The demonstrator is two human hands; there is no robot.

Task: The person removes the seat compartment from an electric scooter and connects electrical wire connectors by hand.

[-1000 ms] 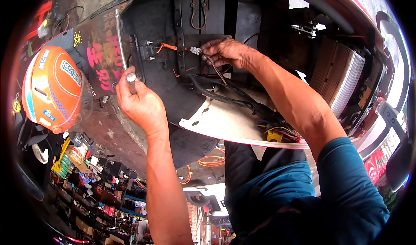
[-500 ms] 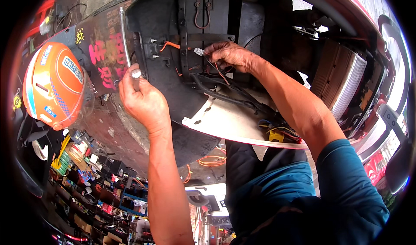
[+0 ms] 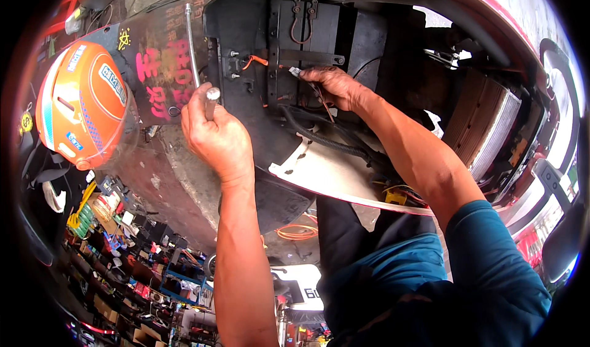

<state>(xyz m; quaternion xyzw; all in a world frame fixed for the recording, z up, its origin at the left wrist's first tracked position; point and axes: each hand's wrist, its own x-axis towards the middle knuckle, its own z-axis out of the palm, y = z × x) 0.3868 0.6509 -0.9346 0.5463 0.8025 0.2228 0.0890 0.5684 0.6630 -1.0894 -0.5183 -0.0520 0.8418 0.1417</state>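
Note:
My left hand [image 3: 218, 135] is closed round an L-shaped socket wrench [image 3: 192, 46]. Its long chrome shaft points up and away, and its round short end sticks out above my thumb. Over the dark opened compartment, my right hand [image 3: 337, 86] pinches a small whitish wire connector [image 3: 295, 72]. Thin wires trail down from these fingers, partly hidden by the hand. Just left of the connector, an orange-sleeved cable [image 3: 255, 59] comes out by a black metal bracket [image 3: 274, 46]. Two bolt studs [image 3: 235, 64] stand on the black panel beside that cable.
An orange helmet [image 3: 83, 104] lies at the left on a brown surface with pink writing. Below my right forearm are a corrugated black hose [image 3: 326, 141], a pale panel [image 3: 326, 178] and a yellow connector [image 3: 395, 196]. A finned radiator [image 3: 470, 123] stands right; cluttered parts fill the lower left.
The whole view has shifted a little, so the scene sits slightly further right. Both hands keep their holds on the socket wrench and the connector; the right fingers have turned slightly.

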